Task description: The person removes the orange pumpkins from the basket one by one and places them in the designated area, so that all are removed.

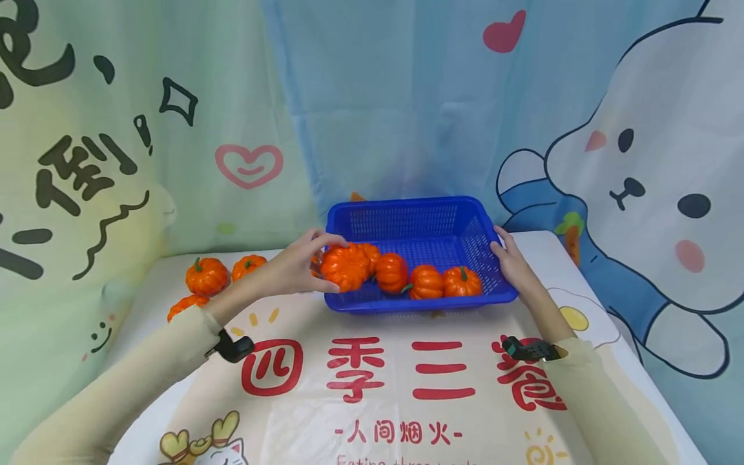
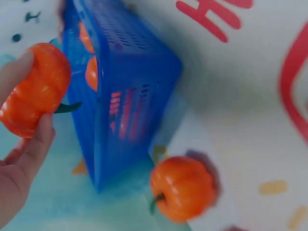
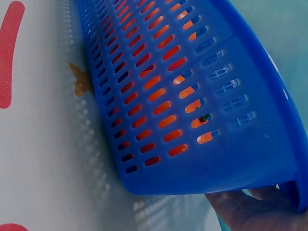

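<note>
Orange pumpkins point(image 1: 206, 276), green stems point(image 2: 69, 107); blue basket point(image 1: 401, 221); cream-and-white cloth point(image 1: 314, 416) with red lettering point(image 1: 440, 369); blue-green curtain point(image 1: 372, 97) with pink hearts point(image 1: 503, 37).

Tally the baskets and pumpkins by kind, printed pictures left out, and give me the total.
Blue basket: 1
Orange pumpkins: 8 visible (3 on the table, 1 in the left hand, 4 in the basket)
Total: 9

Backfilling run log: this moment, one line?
left hand: grips pumpkin; right hand: holds blue basket; in basket: other pumpkins; on table: more pumpkins
</note>
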The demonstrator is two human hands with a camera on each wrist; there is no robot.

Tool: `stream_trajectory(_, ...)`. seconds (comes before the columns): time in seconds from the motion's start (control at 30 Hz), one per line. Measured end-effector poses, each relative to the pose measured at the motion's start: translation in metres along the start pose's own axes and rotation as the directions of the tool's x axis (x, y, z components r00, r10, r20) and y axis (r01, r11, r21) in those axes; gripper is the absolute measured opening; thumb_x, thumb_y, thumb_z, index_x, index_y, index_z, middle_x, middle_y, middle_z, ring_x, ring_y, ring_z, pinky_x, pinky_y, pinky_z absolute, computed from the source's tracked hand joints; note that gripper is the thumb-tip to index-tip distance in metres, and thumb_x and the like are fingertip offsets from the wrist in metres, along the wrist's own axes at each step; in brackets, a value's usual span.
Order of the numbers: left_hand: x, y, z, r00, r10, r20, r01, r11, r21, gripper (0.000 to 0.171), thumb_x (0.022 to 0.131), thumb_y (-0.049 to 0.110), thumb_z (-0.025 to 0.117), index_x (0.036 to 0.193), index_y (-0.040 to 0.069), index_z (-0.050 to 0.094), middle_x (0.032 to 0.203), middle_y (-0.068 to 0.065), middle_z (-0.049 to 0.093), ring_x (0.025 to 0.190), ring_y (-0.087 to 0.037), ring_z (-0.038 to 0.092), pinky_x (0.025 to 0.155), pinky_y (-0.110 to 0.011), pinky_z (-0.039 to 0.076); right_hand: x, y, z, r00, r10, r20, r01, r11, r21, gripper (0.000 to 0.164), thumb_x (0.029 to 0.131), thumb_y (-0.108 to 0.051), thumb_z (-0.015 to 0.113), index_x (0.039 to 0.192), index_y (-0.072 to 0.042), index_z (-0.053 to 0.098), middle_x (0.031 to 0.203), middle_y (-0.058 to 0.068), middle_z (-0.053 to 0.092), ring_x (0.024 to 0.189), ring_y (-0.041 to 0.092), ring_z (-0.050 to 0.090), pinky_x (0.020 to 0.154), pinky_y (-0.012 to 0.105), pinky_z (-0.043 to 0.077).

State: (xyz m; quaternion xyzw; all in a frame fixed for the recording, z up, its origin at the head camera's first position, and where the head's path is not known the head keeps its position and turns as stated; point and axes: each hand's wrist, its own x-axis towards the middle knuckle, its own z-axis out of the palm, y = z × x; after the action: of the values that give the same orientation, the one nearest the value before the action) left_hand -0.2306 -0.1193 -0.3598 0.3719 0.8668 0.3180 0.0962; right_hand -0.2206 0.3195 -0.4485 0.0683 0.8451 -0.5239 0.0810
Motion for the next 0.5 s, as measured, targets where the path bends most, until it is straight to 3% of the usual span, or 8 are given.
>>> stream_trajectory(0.17,-0.058,-0.021,-0.018,0.989,-0.101,-0.111,0.096,0.994,-0.053,0.070,0.075,0.018,0.085,0.135,0.016,0.048,0.129,-0.013,0.042,0.106,-0.027,0.053,0.078,-0.031,0.058,0.003,0.000,-0.003,1.000,-0.012,-0.006,0.012,1.000,-0.004,0.062,0.105,-0.042,0.020,0.156,-0.023,-0.008,0.163,0.022,0.000,0.147,0.050,0.009,0.113,0.072,0.008)
stream_trajectory(0.4,-0.128,-0.065,-0.023,0.927,-0.259,-0.270,0.240,0.965,-0.101,0.075,0.074,0.014,0.085,0.135,0.005,0.043,0.128,-0.016,0.045,0.099,-0.028,0.053,0.075,-0.018,0.055,0.003,0.003,0.002,1.000,0.001,0.006,-0.001,1.000,-0.009,0.062,0.105,-0.044,0.019,0.156,-0.025,-0.010,0.163,0.020,-0.004,0.147,0.049,0.006,0.112,0.073,0.008)
stream_trajectory(0.5,-0.144,-0.074,-0.019,0.909,-0.290,-0.300,0.267,0.957,-0.114,0.074,0.074,0.013,0.084,0.134,0.002,0.042,0.126,-0.017,0.047,0.096,-0.028,0.054,0.072,-0.015,0.054,0.002,0.002,0.000,1.000,0.007,0.002,-0.007,1.000,-0.024,0.062,0.105,-0.044,0.020,0.156,-0.026,-0.009,0.163,0.018,-0.005,0.148,0.049,0.005,0.112,0.073,0.008)
